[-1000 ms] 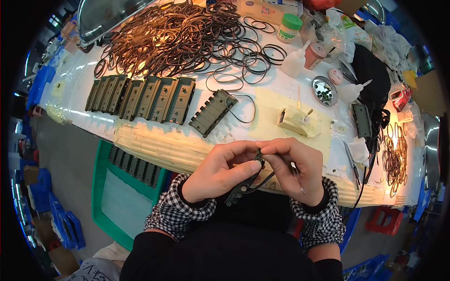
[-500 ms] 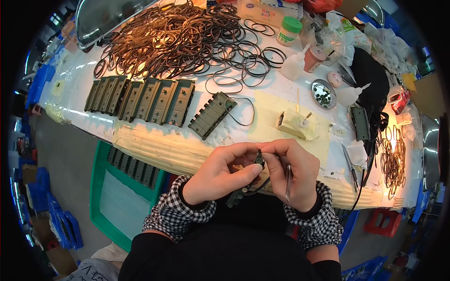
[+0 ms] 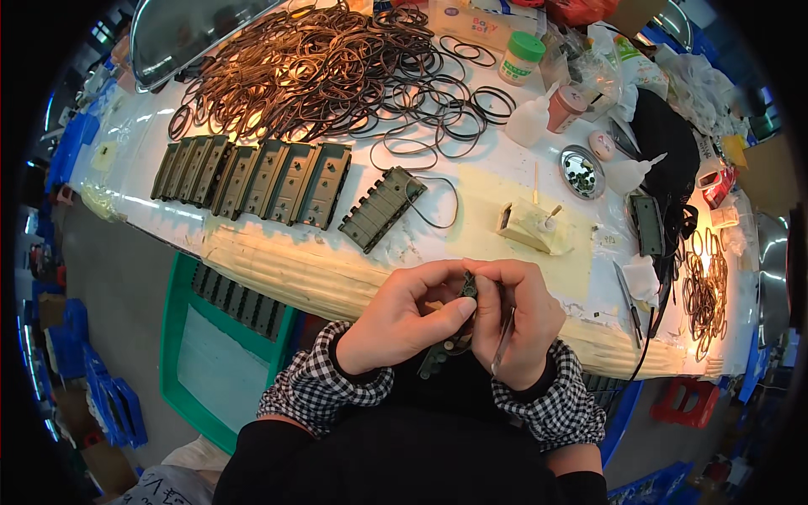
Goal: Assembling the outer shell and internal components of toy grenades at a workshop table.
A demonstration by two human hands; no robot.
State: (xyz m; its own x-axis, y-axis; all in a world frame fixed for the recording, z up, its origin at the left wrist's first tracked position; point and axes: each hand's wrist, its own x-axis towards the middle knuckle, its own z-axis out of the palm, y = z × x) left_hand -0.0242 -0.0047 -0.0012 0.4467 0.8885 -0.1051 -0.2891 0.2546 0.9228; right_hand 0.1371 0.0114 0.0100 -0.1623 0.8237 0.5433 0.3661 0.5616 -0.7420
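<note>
My left hand is closed around a dark green plastic piece, whose knobbly lower end hangs below the fingers. Its narrow upper end shows between both thumbs, near the fingertips. My right hand pinches that same upper end from the other side, fingertips touching those of the left. A thin metal tool like tweezers is tucked in the right palm. The fingers hide most of the piece. Beyond the hands, an olive-green ridged plastic part lies on the table with a dark band loop at its edge.
A row of olive-green plastic parts stands left, before a heap of dark band loops. A small glue-stained box, a metal dish and a green-lidded jar stand right. A green tray sits below the table's left edge.
My right hand has shifted slightly left and closed in against my left hand. The tweezers-like tool has moved with it. The green piece's lower end has swung a little to the right.
</note>
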